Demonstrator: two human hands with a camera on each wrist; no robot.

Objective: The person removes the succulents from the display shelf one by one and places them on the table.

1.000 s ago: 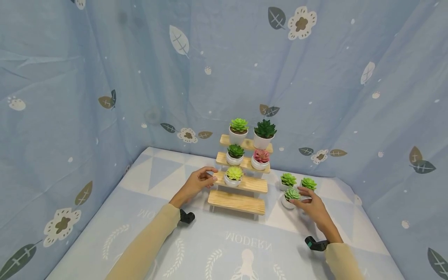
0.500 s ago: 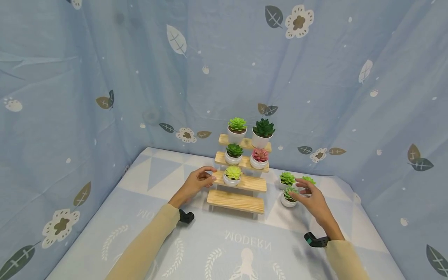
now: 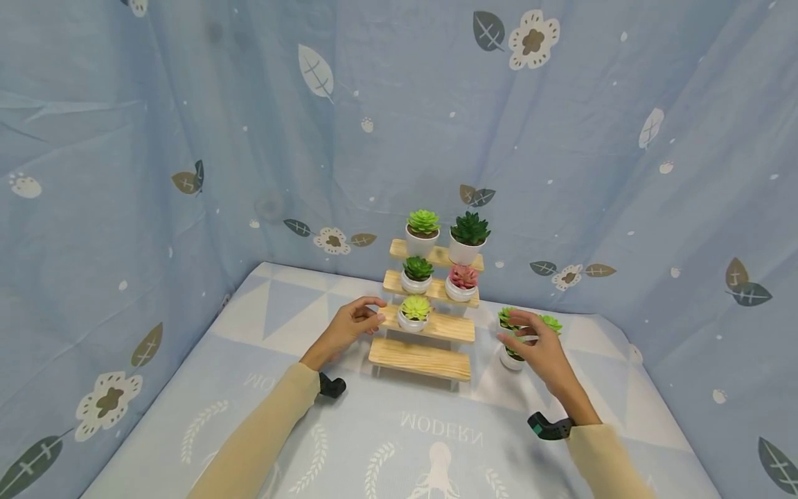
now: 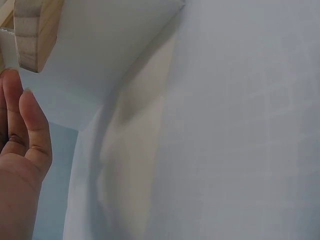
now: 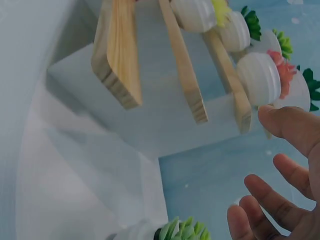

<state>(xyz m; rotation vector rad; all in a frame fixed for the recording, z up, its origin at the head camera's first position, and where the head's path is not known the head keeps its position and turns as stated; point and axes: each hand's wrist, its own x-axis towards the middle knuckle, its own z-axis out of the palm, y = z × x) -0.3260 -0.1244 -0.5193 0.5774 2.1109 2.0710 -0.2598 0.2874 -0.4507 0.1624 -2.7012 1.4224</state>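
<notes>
A four-tier wooden plant stand [image 3: 424,359] bears potted artificial succulents. My left hand [image 3: 348,326] holds the left end of its second-lowest board between thumb and fingers; its fingertips show by the wood in the left wrist view. My right hand [image 3: 536,343] hovers over the loose plants to the right, fingers apart and nothing in them. Under it, a succulent in a round white pot [image 3: 511,360] is partly hidden. A bright green succulent [image 3: 508,317] stands behind that, another [image 3: 551,323] beyond the hand. A yellow-green succulent [image 3: 414,310] sits on the second-lowest board.
Dark green [image 3: 418,269] and pink [image 3: 462,279] succulents share the second board from the top. Light green [image 3: 422,229] and deep green [image 3: 470,232] ones stand on the top board. A blue patterned curtain [image 3: 399,125] closes off the back and sides of the cloth-covered table [image 3: 349,443].
My right hand has drawn back from the front loose succulent, then shifted left over it, now hiding much of its leaves. The left hand keeps its place at the stand.
</notes>
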